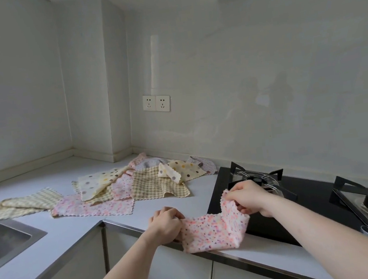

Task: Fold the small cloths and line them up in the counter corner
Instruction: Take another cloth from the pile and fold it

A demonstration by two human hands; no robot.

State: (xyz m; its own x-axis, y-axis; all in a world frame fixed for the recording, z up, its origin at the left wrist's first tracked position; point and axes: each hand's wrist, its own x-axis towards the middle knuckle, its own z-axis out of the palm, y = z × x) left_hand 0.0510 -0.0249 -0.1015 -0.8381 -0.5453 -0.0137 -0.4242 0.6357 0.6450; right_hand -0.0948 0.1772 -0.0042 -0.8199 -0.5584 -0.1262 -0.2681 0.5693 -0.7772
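Note:
A pink speckled cloth (213, 231) hangs doubled over the counter's front edge, held between both hands. My left hand (166, 225) pinches its left end and my right hand (250, 196) grips its raised right end. Further back on the white counter (58, 234) lies a loose pile of unfolded cloths: a flat pink speckled one (94, 207), a yellow checked one (158, 184), cream dotted ones (96, 181) and a grey one (149, 164). Apart at the left lies another yellow checked cloth (25, 203), partly folded over.
A black gas hob (311, 196) with two burners fills the counter to the right, right beside the held cloth. A steel sink (4, 242) sits at the left edge. A double wall socket (156, 103) is above the pile. The counter corner (75, 156) lies at the back left.

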